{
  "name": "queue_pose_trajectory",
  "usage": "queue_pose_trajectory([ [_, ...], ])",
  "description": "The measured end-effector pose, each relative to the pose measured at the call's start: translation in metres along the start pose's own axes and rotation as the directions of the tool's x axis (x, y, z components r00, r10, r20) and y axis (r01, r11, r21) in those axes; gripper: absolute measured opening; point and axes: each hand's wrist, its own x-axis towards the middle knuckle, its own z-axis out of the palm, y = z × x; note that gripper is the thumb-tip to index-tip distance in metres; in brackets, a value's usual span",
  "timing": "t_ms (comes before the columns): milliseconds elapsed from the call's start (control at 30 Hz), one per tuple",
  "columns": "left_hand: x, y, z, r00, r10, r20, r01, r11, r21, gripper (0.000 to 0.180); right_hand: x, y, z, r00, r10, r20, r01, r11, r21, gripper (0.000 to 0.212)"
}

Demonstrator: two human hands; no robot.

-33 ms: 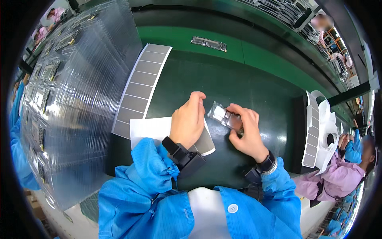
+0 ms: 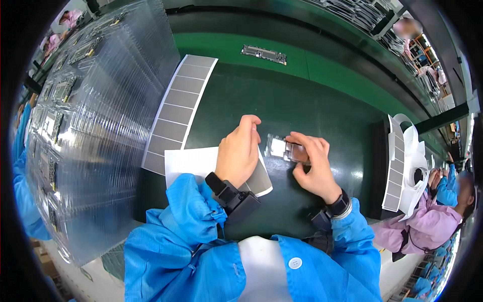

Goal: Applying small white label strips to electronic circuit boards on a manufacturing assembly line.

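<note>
Between the thumb and fingers of my right hand [image 2: 314, 163] is a small shiny part [image 2: 279, 148], thin and rectangular, with a bright white patch and clear or silvery edges; it looks like a small circuit board, though glare hides its detail. To its left, my left hand [image 2: 238, 151] has its fingers bent and pressed together, with the palm side and thumb mostly hidden; whatever they might hold does not show. Beneath that hand and wrist lies a white backing sheet [image 2: 188, 163] with grey stickers on its right part.
A long strip of grey stickers [image 2: 178, 105] lies left of my hands. Beside it rises a tall stack of clear plastic trays [image 2: 100, 116] with circuit boards. A long circuit board [image 2: 264, 55] lies at the back. Another sticker strip [image 2: 394, 171] stands at the right, by white rolls [image 2: 413, 156].
My right hand has shifted very slightly to the right. The small part in it has turned a little and lies more level. My left hand stays nearly still.
</note>
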Motion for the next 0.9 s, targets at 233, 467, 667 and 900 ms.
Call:
queue_pose_trajectory([
  [233,-0.005,0.008,0.004,0.995,0.044,-0.089,-0.054,0.992,-0.113,0.019,0.002,-0.012,0.011,0.986,-0.082,-0.144,0.095,0.992,0.087,0.041],
  [467,-0.016,0.018,0.007,0.995,0.086,-0.051,-0.093,0.982,-0.164,0.021,-0.001,-0.040,0.038,0.984,0.010,-0.180,0.059,0.926,0.372,0.029],
  [667,-0.018,0.024,0.008,0.969,0.231,-0.087,-0.237,0.968,-0.077,0.021,-0.007,-0.038,0.035,0.987,0.139,-0.084,-0.064,0.807,0.587,0.018],
  [900,-0.011,0.017,0.006,0.998,0.067,-0.009,-0.066,0.994,0.089,0.017,-0.008,-0.021,0.024,0.999,0.047,0.020,-0.047,0.706,0.707,0.008],
])
